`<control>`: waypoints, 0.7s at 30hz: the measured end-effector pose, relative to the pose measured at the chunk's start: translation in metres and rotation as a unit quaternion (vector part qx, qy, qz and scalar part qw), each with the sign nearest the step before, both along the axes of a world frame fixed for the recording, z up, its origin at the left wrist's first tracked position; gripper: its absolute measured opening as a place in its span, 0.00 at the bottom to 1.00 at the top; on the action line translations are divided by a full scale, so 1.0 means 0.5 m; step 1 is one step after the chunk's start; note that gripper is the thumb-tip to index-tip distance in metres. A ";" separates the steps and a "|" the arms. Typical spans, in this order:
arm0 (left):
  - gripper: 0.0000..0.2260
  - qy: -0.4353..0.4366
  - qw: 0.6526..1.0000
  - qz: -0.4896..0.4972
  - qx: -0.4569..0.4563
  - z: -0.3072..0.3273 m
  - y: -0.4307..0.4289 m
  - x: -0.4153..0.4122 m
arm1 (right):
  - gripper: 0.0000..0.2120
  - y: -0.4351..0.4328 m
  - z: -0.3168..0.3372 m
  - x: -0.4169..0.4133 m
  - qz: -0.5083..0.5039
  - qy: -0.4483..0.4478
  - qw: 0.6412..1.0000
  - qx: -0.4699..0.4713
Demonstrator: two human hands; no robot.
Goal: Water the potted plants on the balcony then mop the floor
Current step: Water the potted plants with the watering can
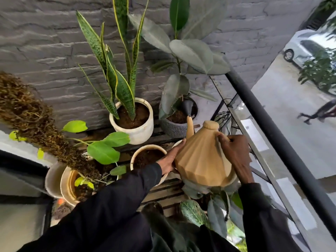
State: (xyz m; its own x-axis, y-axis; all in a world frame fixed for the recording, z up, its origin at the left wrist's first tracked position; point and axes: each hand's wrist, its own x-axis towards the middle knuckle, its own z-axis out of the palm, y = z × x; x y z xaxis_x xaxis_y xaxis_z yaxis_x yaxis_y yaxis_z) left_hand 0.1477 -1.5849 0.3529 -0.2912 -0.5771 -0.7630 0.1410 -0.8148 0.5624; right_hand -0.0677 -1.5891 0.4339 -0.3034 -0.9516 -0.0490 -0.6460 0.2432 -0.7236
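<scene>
Watering can [201,160]: rigid faceted plastic, probably water-heavy. Right hand [234,153] fingers wrap its rear handle; left hand [171,160] fingers flat, bracing its side. Grey pot [172,129] just beyond its spout.

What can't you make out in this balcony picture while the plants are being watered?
- Head view: the water level in the watering can, hidden by its opaque tan body.
- Head view: whether water is leaving the black spout head. It is too small and dark against the grey pot.
- Head view: the leafy plant under the can, mostly covered by the can and the right hand.
- Head view: where the dried brown plant is rooted, cut off by the left edge.
</scene>
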 end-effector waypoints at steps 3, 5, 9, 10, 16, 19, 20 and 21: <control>0.26 -0.012 0.999 0.005 0.030 0.007 -0.017 -0.026 | 0.27 -0.050 0.019 -0.017 0.031 0.028 0.999 0.016; 0.25 -0.014 0.999 0.017 0.036 0.013 -0.031 -0.045 | 0.27 -0.081 0.029 -0.025 0.048 0.046 0.997 0.030; 0.24 -0.002 0.998 0.046 0.046 0.015 -0.061 -0.078 | 0.24 -0.136 0.047 -0.040 0.083 0.066 0.993 0.042; 0.25 0.001 0.997 0.057 0.051 0.013 -0.068 -0.086 | 0.23 -0.148 0.052 -0.044 0.095 0.074 0.992 0.043; 0.37 0.009 0.994 0.082 0.064 -0.004 -0.091 -0.131 | 0.23 -0.221 0.073 -0.066 0.136 0.137 0.980 0.048; 0.40 0.030 0.992 0.098 0.071 -0.004 -0.093 -0.148 | 0.21 -0.250 0.073 -0.076 0.153 0.151 0.975 0.060; 0.41 0.033 0.991 0.103 0.074 -0.007 -0.094 -0.151 | 0.21 -0.257 0.072 -0.079 0.158 0.153 0.974 0.061; 0.41 0.034 0.991 0.107 0.075 -0.008 -0.095 -0.155 | 0.20 -0.262 0.072 -0.081 0.162 0.154 0.973 0.060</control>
State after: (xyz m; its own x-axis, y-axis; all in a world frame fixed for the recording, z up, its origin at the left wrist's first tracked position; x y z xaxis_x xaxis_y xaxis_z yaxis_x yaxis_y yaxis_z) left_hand 0.0702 -1.6322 0.3488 -0.2278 -0.5121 -0.8282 0.3521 -0.8363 0.4203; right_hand -0.1084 -1.7202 0.4700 -0.0055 -0.9928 -0.1199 -0.8843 0.0608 -0.4629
